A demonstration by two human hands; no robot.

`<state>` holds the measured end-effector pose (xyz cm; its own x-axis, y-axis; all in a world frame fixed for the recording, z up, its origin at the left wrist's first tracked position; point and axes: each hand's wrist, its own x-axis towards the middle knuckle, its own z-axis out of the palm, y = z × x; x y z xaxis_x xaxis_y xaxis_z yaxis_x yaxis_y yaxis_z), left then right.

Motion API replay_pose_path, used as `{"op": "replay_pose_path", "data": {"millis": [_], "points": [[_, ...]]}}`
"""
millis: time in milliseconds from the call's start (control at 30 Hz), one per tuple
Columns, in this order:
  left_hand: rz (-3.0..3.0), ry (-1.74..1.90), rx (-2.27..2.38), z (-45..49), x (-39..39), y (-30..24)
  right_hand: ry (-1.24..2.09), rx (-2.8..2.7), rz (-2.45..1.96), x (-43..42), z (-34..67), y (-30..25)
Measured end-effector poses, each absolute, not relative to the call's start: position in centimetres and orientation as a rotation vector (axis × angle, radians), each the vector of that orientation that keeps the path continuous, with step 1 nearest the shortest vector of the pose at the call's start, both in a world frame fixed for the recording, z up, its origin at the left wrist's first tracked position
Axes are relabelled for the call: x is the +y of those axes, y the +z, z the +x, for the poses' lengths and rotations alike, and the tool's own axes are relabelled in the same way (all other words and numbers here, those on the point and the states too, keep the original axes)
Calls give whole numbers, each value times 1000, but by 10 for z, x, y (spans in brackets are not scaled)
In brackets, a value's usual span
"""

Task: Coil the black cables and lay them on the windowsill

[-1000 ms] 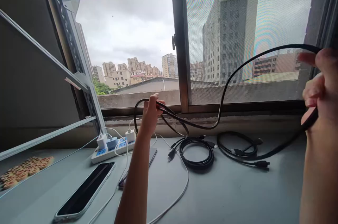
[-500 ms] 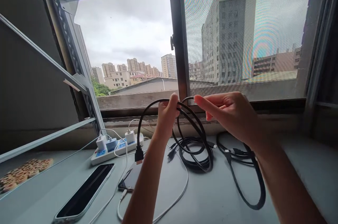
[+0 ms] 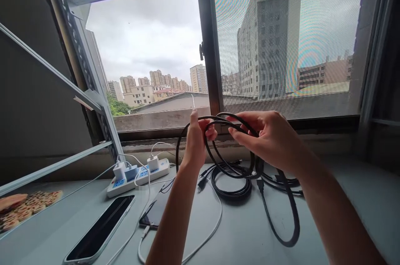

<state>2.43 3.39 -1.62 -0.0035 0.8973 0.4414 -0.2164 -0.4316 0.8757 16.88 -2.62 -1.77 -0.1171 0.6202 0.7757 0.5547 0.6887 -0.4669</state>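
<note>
A black HDMI cable (image 3: 177, 148), wound in loose loops, hangs above the table between my two hands. My left hand (image 3: 196, 138) has its fingers curled around the loops on the left, with the thumb pointing up. On the other side, my right hand (image 3: 270, 136) holds the loops between thumb and fingers. The cable's plug is out of sight, likely behind my left forearm. Below the loops lies a coiled black cable (image 3: 233, 195) on the table. Another black cable (image 3: 295, 219) with plugs rests under my right hand, partly hidden by it.
A white power strip (image 3: 162, 169) with chargers stands by the wall. A phone (image 3: 101, 227) lies at the left, and a dark flat device (image 3: 151, 215) is partly behind my left forearm. A white cord (image 3: 218, 219) crosses the table (image 3: 240, 236). Metal bars (image 3: 59, 167) flank the left.
My right hand has closed around the loops, having been pinched to their right before. The loops have shifted right and the HDMI plug has gone out of sight.
</note>
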Motion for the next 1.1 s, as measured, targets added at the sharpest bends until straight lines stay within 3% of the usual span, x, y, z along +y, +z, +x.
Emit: {"op": "replay_pose_path", "data": {"millis": [333, 400, 533, 633, 767, 967, 1100], "points": [[1895, 995, 1043, 13, 30, -20, -24, -1403, -1003, -7, 192, -20], [1940, 1151, 1027, 11, 22, -15, -10, -1361, -979, -10, 196, -19], [1885, 1953, 1085, 12, 5, -4, 2, -1255, -905, -19, 196, -17], [1920, 2126, 1064, 11, 0, 0, 16, -1229, -872, -24, 193, -15], [2005, 1989, 1036, 12, 11, -7, 88, -1288, -786, -30, 188, -13], [1820, 1450, 725, 31, 28, -25, 256, -1319, -627, -45, 176, -12], [1650, 1441, 565, 40, 23, -26, 261, -1268, -632, -47, 176, -9]]}}
